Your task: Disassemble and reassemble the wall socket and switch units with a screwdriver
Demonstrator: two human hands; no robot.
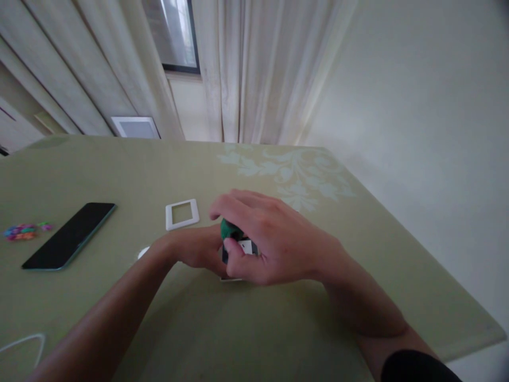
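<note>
Both my hands meet over the middle of the green table [246, 329]. My right hand [274, 244] is curled over a tool with a green handle [229, 229], fingers wrapped round it. Under it, my left hand [199, 254] closes on a small white part [247, 247], mostly hidden by the right hand. A white square frame [182, 214] lies flat just beyond my left hand, apart from it.
A black phone [69, 235] lies at the left, with small coloured bits [24, 231] further left. A white cable loop [24, 345] sits at the near left edge. The table's right edge runs close to a white wall [429, 132]. Curtains hang behind.
</note>
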